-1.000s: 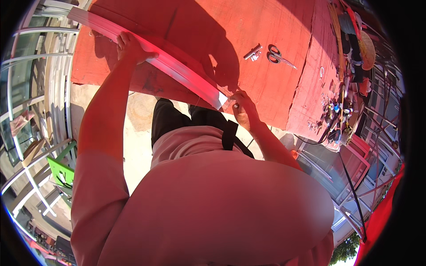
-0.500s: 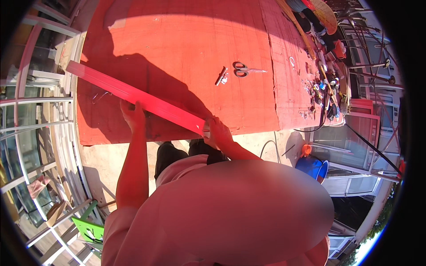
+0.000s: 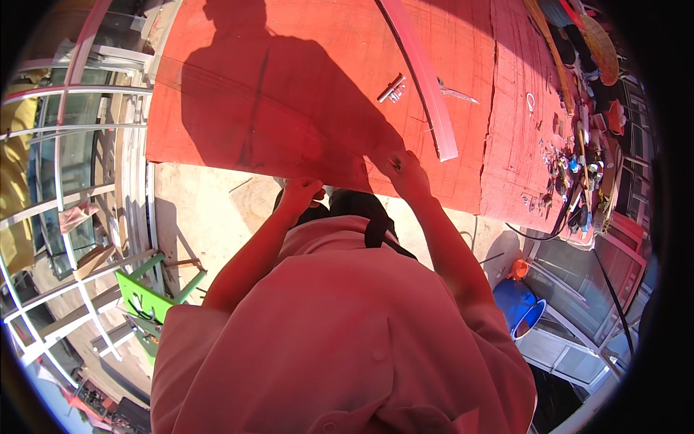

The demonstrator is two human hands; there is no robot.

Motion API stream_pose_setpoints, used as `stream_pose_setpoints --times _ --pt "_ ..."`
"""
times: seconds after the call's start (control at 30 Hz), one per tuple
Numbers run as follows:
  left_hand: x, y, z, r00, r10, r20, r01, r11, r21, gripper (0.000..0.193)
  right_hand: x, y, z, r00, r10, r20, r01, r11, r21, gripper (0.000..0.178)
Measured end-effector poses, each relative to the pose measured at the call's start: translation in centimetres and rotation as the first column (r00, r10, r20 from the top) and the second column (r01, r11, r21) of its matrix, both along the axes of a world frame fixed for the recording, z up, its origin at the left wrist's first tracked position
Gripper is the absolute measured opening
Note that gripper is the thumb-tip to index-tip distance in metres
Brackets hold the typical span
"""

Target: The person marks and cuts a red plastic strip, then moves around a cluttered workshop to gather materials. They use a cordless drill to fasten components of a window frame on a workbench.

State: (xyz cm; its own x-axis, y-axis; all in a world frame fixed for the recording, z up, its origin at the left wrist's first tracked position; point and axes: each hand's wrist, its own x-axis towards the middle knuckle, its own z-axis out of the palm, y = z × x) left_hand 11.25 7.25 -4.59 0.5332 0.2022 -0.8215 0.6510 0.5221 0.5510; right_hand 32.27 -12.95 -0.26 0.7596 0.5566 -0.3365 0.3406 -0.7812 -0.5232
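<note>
My left hand [image 3: 302,195] is closed in front of my body, just off the near edge of the red-topped table [image 3: 325,108]. Its fingers are pressed together, and I cannot make out anything in them. Over the table's near edge, my right hand [image 3: 409,177] has its fingers curled around something small and dark that I cannot identify. A long pinkish profile strip [image 3: 423,79] lies on the table, its near end just beyond my right hand. Scissors [image 3: 457,95] lie partly hidden under or behind the strip. Left of it is a short metal rod with small bits [image 3: 392,88].
Small tools and parts clutter [image 3: 578,166] the table's right end. A blue bucket [image 3: 517,307] stands on the floor at right. At left are a green stool [image 3: 144,296] and white-framed window panels [image 3: 87,188]. My shadow covers the table's middle.
The profile strip has left both hands and now lies farther right on the table, across the scissors. My hands have drawn closer together near the table edge.
</note>
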Motion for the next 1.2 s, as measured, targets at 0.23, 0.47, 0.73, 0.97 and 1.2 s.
stream_pose_setpoints --times 0.23,0.47,0.73,0.97,1.2 --pt "-1.7 -6.6 -2.6 0.952 0.299 -0.069 -0.304 0.949 -0.082 0.044 -4.4 1.6 -2.4 0.983 0.184 0.025 -0.184 0.983 -0.002 0.036" --pt "-3.8 -8.4 -3.8 0.791 0.604 -0.097 -0.612 0.779 -0.137 0.045 -10.5 0.1 -2.7 0.861 0.366 -0.354 -0.335 0.931 0.146 0.034" --pt "-10.6 -9.0 -4.8 0.755 0.655 -0.039 -0.656 0.752 -0.071 0.033 -13.3 -0.6 -4.8 0.708 -0.038 -0.706 0.022 0.999 -0.032 0.038" --pt "-17.9 -8.2 -5.1 0.809 0.587 -0.037 -0.588 0.808 -0.043 0.032 -17.8 0.1 -7.1 0.747 -0.059 -0.662 0.021 0.998 -0.066 0.027" --pt "-22.7 -7.0 -6.0 0.772 0.635 -0.024 -0.635 0.77 -0.062 0.04 -23.2 4.0 -8.3 0.601 -0.075 -0.796 0.095 0.995 -0.022 0.022"
